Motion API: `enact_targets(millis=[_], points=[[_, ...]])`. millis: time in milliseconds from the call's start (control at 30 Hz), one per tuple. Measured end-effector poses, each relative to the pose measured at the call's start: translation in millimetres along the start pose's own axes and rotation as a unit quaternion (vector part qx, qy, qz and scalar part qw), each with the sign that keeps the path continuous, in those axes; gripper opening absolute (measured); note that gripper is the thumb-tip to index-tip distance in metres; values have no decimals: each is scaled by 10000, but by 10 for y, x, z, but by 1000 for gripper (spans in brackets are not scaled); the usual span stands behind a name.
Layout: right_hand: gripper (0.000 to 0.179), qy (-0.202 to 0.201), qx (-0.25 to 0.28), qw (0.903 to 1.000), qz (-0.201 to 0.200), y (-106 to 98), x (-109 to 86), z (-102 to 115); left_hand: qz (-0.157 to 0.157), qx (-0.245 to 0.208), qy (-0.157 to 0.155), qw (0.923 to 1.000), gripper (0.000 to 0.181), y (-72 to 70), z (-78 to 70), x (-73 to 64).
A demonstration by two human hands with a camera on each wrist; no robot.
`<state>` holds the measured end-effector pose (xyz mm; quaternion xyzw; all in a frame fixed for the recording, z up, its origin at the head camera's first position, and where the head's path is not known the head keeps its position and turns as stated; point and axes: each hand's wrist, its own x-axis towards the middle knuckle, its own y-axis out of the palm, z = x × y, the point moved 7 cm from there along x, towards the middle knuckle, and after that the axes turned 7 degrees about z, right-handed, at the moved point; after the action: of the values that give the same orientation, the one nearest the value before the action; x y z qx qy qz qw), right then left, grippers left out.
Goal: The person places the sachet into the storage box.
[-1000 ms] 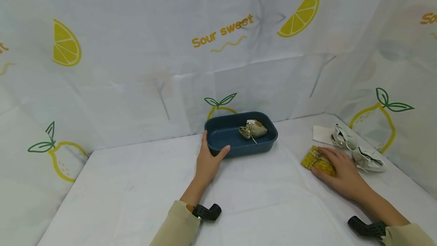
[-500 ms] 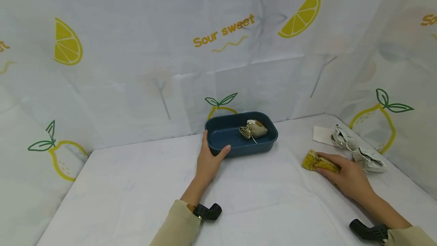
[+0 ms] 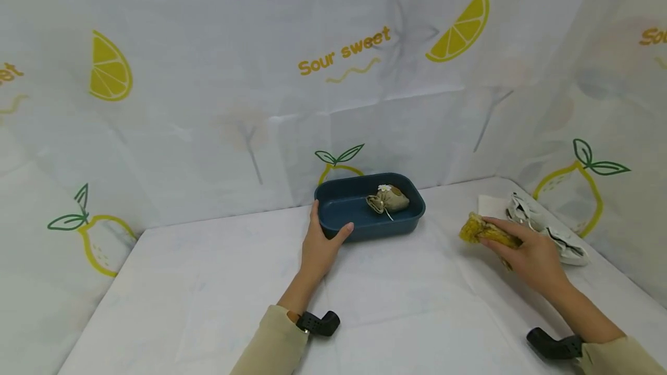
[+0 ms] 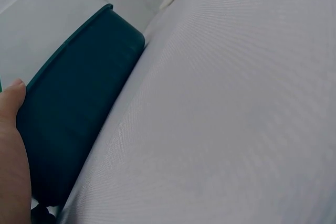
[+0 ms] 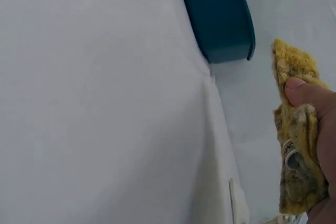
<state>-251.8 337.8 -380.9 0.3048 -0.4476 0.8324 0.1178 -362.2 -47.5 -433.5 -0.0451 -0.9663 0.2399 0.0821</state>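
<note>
A dark blue rectangular box (image 3: 365,230) with an open top stands at the back of the table. My left hand (image 3: 319,249) holds its left front corner, thumb against the front wall; in the left wrist view the thumb (image 4: 13,98) touches the box (image 4: 79,98). Inside, at the right, lies a small beige drawstring pouch (image 3: 395,200) with a white flower. My right hand (image 3: 537,256) pinches a fuzzy yellow folded cloth item (image 3: 482,231) just above the table. The right wrist view shows that yellow item (image 5: 302,182) with a round label, under the thumb (image 5: 302,92).
White and grey cloth pouches (image 3: 565,247) lie behind my right hand, by the table's right edge. A flat white piece (image 3: 492,206) lies beside them. The table (image 3: 224,294) has a white cover, and a lemon-print curtain (image 3: 208,74) rises behind it.
My right hand has gone from lying over the yellow item to pinching it, and has raised it slightly off the table. My left hand and the box keep their places.
</note>
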Motion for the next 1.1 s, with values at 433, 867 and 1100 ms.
enact_targets(millis=[433,867,1100], points=[[50,-372,423,9983,176,146,661,478,-14,9,21,10000,104,-3,11,-3],[51,-916,500,9879,1148,618,1178,667,66,8,-20,10000,105,-16,8,5],[50,-1110,824,9716,1921,901,1356,746,58,89,-9,9999,105,-4,26,4]])
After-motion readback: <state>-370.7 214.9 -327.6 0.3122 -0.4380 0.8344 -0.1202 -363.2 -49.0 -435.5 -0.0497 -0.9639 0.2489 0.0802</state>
